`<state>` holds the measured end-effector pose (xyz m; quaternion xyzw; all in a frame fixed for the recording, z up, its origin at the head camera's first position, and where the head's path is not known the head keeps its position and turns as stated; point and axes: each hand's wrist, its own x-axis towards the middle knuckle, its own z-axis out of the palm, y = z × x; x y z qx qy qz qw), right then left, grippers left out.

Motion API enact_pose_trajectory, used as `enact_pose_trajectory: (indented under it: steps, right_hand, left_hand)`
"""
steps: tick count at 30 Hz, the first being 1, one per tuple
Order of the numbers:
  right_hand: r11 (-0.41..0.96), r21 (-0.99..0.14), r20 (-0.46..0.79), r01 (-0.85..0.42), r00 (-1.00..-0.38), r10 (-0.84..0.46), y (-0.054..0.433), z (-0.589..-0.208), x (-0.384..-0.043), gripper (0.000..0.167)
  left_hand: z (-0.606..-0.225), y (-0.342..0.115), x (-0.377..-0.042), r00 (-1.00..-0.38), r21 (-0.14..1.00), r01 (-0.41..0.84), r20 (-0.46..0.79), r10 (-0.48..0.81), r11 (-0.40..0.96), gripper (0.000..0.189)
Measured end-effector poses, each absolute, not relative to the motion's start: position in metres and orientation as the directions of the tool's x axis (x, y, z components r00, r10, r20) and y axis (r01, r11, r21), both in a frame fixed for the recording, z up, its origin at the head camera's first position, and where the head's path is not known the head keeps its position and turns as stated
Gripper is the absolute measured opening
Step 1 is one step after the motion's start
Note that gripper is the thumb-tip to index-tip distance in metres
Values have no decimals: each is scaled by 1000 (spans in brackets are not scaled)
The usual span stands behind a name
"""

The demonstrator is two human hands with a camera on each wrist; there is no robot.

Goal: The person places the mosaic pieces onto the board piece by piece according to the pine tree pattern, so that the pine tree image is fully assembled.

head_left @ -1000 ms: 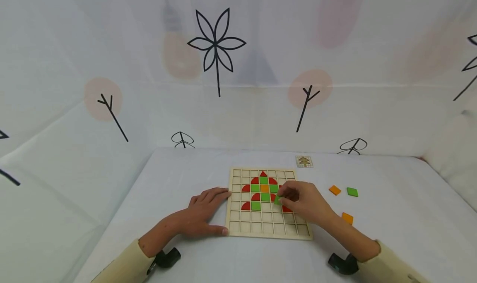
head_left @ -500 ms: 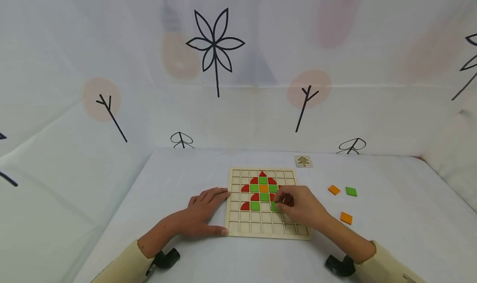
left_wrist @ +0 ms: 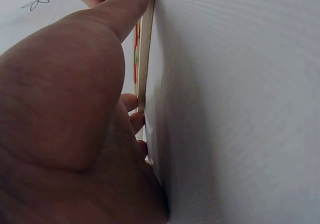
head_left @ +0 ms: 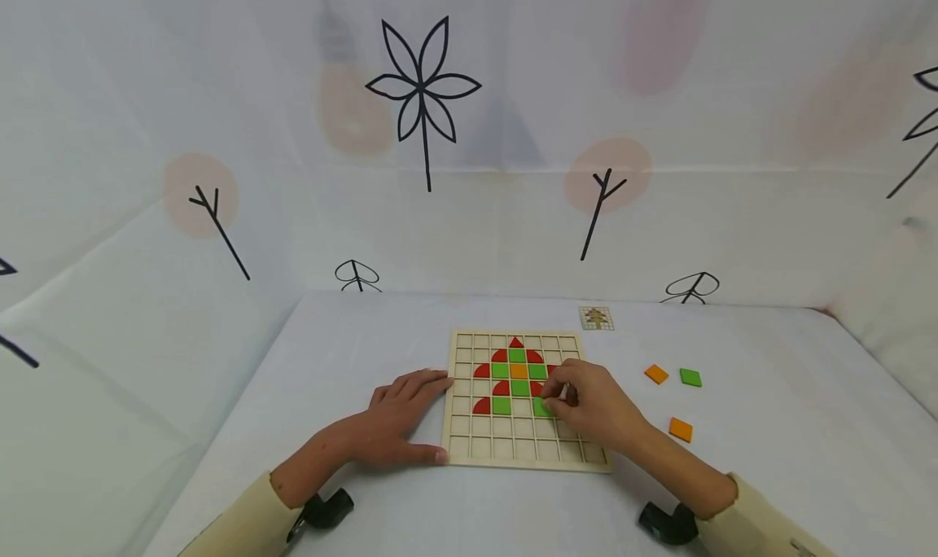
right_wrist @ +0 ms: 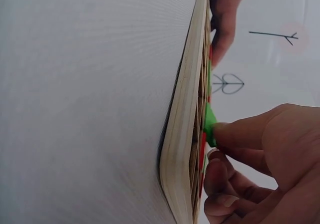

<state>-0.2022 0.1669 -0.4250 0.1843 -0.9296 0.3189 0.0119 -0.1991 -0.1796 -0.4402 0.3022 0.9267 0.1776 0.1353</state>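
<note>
A wooden grid board (head_left: 498, 451) lies on the white table, with red, green and orange tiles set in its cells in a tree-like pattern. My right hand (head_left: 597, 402) pinches a green square tile (right_wrist: 210, 125) between thumb and finger. In the right wrist view that tile stands tilted at a cell, part of it above the grid. In the head view it sits in the lower right of the pattern, partly hidden by the fingertips. My left hand (head_left: 396, 423) lies with fingers extended along the board's left edge, fingertips and thumb touching the frame.
To the board's right lie an orange tile (head_left: 656, 374), a green tile (head_left: 690, 377) and, nearer, another orange tile (head_left: 681, 429). A small card (head_left: 597, 318) with a tree picture on a grid lies behind the board. A white patterned cloth (head_left: 469, 231) hangs at the back.
My right hand has brought the green tile slightly down and left to its cell, then the fingers have shifted a little on it. The left hand stays in place.
</note>
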Motion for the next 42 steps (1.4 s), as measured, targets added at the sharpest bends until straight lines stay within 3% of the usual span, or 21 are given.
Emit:
enact_pose_trajectory:
  steps: [12,20,24,34,42]
  right_hand:
    - [738,-568,167,-363,-930,-329,175,-421,-205,14]
    - [804,-515,157,-298,-955,-253,207,-416,-224,9]
    - [858,-462,120,-223,-975,-189,227,-410,-231,8]
    - [932,-359,-25,-39,-998,-51,277,-398,-241,27]
    - [934,-358,-90,-14,-995,-49,289,-399,-244,23]
  left_hand:
    - [-440,-179,-199,-784,407,509,-145,604,758,104]
    - [-440,-179,-198,-784,408,512,-138,606,756,104]
    - [-439,-179,-198,-783,411,513,-137,607,754,104]
    - [-441,-179,-199,-779,405,520,-137,612,752,104]
    - [-441,-178,-199,-785,404,509,-146,603,760,104]
